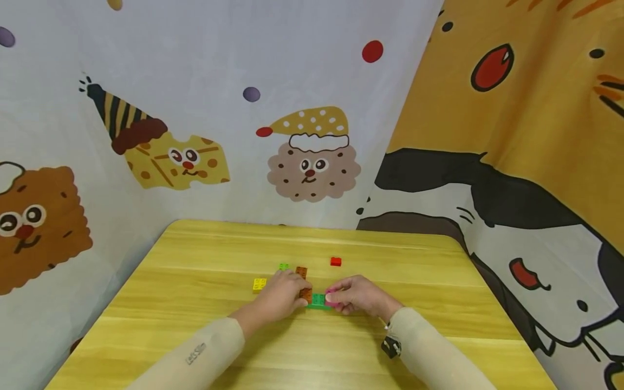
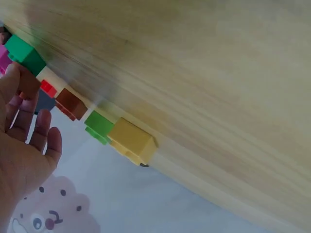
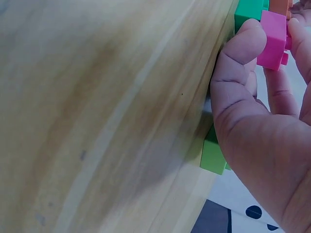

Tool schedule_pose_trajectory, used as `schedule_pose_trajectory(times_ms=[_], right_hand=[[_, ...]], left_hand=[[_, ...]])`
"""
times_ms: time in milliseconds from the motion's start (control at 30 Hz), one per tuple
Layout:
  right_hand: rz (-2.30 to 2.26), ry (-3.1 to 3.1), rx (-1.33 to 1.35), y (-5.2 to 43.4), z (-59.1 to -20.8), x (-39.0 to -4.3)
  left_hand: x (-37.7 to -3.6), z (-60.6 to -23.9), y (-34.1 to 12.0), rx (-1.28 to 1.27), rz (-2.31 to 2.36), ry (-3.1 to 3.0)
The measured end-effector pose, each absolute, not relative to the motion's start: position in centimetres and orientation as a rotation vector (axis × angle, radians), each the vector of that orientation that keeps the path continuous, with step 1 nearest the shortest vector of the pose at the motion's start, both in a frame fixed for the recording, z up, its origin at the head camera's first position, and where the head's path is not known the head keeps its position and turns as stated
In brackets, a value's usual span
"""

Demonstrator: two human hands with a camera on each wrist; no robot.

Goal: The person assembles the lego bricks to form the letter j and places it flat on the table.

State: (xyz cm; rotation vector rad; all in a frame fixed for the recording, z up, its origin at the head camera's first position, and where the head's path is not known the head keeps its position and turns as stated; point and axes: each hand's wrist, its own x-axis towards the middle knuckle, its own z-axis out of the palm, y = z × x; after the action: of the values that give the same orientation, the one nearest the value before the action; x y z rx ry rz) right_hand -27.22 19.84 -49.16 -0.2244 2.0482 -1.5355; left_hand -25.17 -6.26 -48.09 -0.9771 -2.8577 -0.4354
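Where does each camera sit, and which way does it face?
Head: worn there, facing forward and down at the pale wooden table; the left hand, right hand and sleeves show.
Left wrist: worn there, looking toward a studded yellow plastic block; mostly the left hand shows.
Right wrist: worn there, looking at a studded pink plastic block; mostly the right hand shows.
Both wrist views share the pink block and a studded emerald-green plastic block.

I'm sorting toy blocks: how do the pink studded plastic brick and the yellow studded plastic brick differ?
The pink studded plastic brick is pinched by the right grip; the yellow studded plastic brick rests untouched on the wood-grain table. The pink brick is at the right end of the deep-green studded plastic brick; the yellow brick stands left of the left grip. Both carry studs.
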Motion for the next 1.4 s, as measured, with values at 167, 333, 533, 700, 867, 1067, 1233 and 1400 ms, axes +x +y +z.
schedule_pose_trajectory(times_ms=[167, 333, 533, 700, 867, 1067, 1233, 1400], right_hand=[[-1.541, 2.038, -0.232, 19.7, -49.0, -27.4], [-1.538, 2.035, -0.237, 19.7, -48.9, -27.8], [-1.539, 2.036, -0.229, 19.7, -48.6, -28.0], [-1.52, 2.045, -0.235, 19.6, -48.6, -28.1], [-1.509, 2.057, -0.242, 19.6, -48.7, -28.1], [-1.489, 2.104, -0.27, 19.5, -49.2, -27.8], [-1.399, 2.231, -0.3, 20.0, -48.3, -27.0], [-1.333, 2.417, -0.318, 21.7, -47.0, -26.4]], left_hand=[[-25.4, -47.9, -5.9, -1.002, -0.418, -2.841], [-25.6, -47.7, -5.4, -0.946, -0.515, -2.874], [-25.8, -47.6, -5.3, -0.886, -0.588, -2.906], [-25.9, -47.7, -5.4, -0.876, -0.623, -2.908], [-25.9, -47.9, -5.5, -0.864, -0.628, -2.903], [-25.7, -48.0, -5.6, -0.859, -0.61, -2.902], [-25.6, -48.4, -5.5, -0.867, -0.603, -2.887], [-25.5, -48.6, -5.4, -0.854, -0.607, -2.903]])
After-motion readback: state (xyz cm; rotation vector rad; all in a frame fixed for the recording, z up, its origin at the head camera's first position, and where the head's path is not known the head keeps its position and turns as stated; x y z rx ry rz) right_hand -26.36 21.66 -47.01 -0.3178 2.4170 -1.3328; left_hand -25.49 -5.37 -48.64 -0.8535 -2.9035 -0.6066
